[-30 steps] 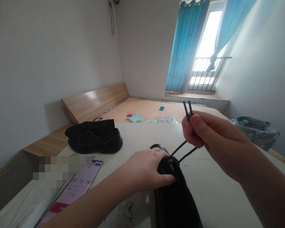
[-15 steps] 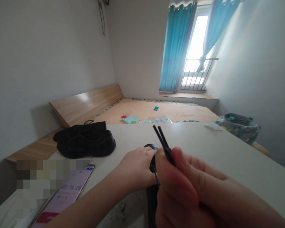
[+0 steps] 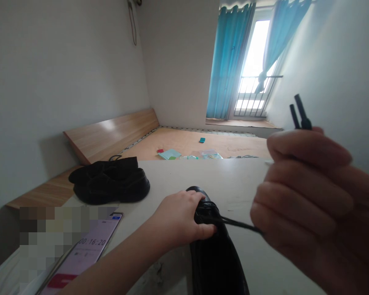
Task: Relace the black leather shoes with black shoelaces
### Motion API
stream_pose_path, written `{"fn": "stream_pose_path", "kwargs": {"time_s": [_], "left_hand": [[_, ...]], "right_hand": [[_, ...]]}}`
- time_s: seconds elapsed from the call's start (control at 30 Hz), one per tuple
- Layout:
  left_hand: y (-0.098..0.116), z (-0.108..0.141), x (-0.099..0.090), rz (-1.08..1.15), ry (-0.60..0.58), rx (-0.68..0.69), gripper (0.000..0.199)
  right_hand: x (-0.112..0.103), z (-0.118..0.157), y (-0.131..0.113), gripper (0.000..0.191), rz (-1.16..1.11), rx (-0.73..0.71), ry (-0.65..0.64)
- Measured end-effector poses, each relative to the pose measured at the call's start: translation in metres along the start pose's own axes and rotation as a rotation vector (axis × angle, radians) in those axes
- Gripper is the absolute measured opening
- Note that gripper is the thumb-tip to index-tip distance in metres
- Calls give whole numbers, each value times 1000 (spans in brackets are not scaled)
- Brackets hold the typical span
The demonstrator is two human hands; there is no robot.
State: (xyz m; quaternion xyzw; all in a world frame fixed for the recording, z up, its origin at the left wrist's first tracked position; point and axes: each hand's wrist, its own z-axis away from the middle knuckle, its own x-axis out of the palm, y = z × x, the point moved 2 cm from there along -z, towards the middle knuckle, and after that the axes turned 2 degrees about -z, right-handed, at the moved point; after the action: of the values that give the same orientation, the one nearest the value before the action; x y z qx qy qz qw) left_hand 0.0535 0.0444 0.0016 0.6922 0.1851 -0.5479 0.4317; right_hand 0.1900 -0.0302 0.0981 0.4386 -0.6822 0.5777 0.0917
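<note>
We count one left hand (image 3: 178, 219), one right hand (image 3: 307, 192), two lace ends (image 3: 300, 110), one shoe (image 3: 218, 262) under the left hand, one table (image 3: 178, 172), one phone (image 3: 94, 246), two curtains (image 3: 230, 61), one window (image 3: 256, 49) and one headboard (image 3: 119, 133). We cannot tell how many shoes make up the dark pile (image 3: 110, 184) farther off.

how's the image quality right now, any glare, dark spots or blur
In the head view, the window is blown out to white; in the head view, the headboard carries a pale glare spot; in the head view, the near black shoe sinks into shadow, losing detail; in the head view, the right hand looks slightly soft.
</note>
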Motion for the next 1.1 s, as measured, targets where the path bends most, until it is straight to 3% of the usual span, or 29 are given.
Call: {"fn": "stream_pose_path", "kwargs": {"time_s": [0.13, 0.23, 0.37, 0.47, 0.53, 0.6, 0.73, 0.87, 1.0, 1.1], "left_hand": [[1, 5, -8, 42, -49, -21, 54], [5, 6, -16, 194, -18, -27, 38], [15, 9, -21, 353, 72, 68, 30], [20, 11, -17, 404, -41, 113, 39], [21, 12, -16, 494, -100, 127, 26], [19, 11, -19, 610, -23, 95, 21], [9, 5, -32, 902, 250, -19, 23], [0, 3, -56, 1279, 431, 32, 29], [-11, 11, -86, 1507, 501, 47, 43], [-21, 21, -103, 1429, 492, 58, 43]], "right_hand": [[-26, -21, -19, 40, 171, -189, 243], [-51, -38, -31, 40, 375, -275, 346], [-70, -49, -35, 35, 485, -316, 342], [-70, -48, -33, 34, 433, -308, 313], [-68, -47, -33, 34, 389, -289, 308], [-71, -47, -34, 33, 339, -254, 311], [-94, -56, -40, 28, 287, -228, 368], [-122, -65, -42, 19, 416, -201, 421], [-129, -65, -39, 17, 770, -131, 380], [-120, -61, -34, 24, 1219, 35, 240]]}}
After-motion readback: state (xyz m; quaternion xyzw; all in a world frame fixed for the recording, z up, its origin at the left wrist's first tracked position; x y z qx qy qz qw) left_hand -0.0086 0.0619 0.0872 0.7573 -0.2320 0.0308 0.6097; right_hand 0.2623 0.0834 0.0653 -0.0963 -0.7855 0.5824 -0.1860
